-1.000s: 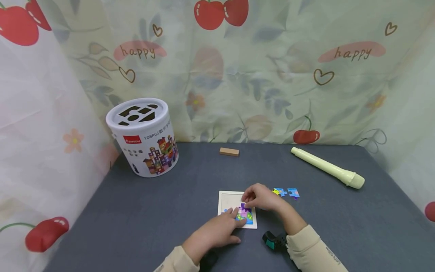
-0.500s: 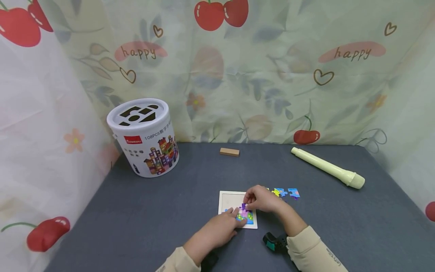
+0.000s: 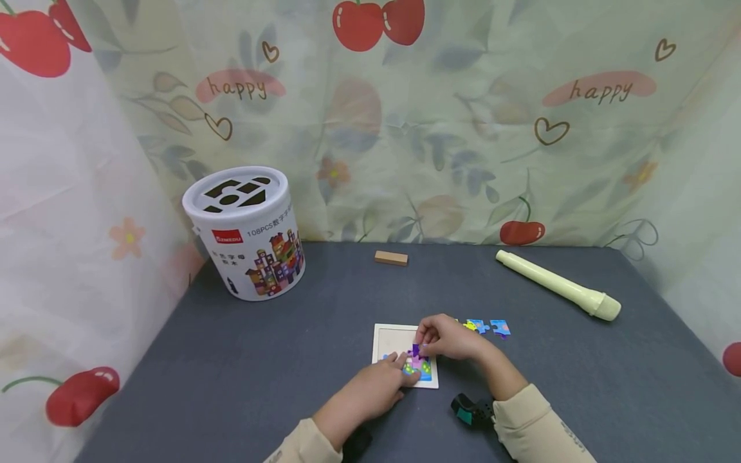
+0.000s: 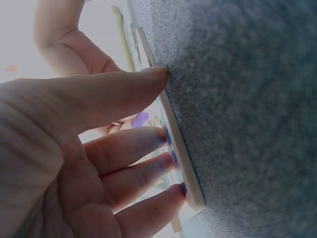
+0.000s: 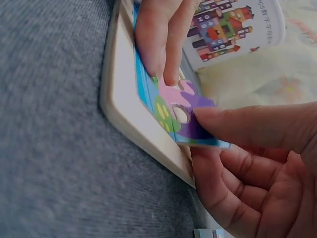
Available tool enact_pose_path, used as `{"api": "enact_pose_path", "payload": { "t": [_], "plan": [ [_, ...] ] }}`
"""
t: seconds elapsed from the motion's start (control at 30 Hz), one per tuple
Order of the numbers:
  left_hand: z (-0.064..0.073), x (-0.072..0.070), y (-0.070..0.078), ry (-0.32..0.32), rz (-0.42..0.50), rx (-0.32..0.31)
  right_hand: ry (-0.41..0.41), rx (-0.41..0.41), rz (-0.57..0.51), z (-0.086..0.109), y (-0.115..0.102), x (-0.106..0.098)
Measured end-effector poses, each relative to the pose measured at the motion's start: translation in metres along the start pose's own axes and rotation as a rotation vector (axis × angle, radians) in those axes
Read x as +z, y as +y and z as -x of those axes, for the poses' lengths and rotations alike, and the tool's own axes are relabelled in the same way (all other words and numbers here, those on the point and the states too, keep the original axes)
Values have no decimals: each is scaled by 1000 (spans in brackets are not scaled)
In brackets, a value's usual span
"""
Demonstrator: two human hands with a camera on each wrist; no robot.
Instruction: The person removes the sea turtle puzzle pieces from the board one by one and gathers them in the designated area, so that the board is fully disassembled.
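Observation:
A square wooden puzzle tray (image 3: 395, 335) lies on the dark table, its near part filled with bright jigsaw pieces. My left hand (image 3: 373, 386) rests over its near left side. In the left wrist view the fingertips (image 4: 172, 157) press the pieces and the thumb lies at the tray's edge. Between thumb and fingers my right hand (image 3: 451, 337) pinches a purple jigsaw piece (image 5: 198, 119) at the tray's right side. This piece is tilted and overlaps the pink and green pieces in the right wrist view. Part of the picture is hidden under my left hand.
Several loose jigsaw pieces (image 3: 500, 328) lie just right of the tray. Farther back are a small wooden block (image 3: 391, 258) and a pale yellow microphone-shaped stick (image 3: 558, 285). A white block bucket (image 3: 249, 238) stands at back left, before a printed cloth wall (image 3: 393, 180).
My right hand has shifted slightly to the right, still pinching the purple piece. My left hand stays on the tray, its thumb drawn a little closer in.

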State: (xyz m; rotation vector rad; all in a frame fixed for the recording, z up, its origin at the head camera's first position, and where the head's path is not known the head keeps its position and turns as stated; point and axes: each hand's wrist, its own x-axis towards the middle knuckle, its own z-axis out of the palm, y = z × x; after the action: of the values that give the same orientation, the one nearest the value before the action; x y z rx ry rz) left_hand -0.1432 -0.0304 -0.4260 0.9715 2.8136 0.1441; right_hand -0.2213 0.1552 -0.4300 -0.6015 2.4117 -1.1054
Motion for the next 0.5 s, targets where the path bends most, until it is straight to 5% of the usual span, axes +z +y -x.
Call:
{"api": "enact_pose_path", "payload": {
  "t": [0.5],
  "plan": [
    [1,-1,2,29,-24,6,-36,31,-168,15,16,-19]
  ]
}}
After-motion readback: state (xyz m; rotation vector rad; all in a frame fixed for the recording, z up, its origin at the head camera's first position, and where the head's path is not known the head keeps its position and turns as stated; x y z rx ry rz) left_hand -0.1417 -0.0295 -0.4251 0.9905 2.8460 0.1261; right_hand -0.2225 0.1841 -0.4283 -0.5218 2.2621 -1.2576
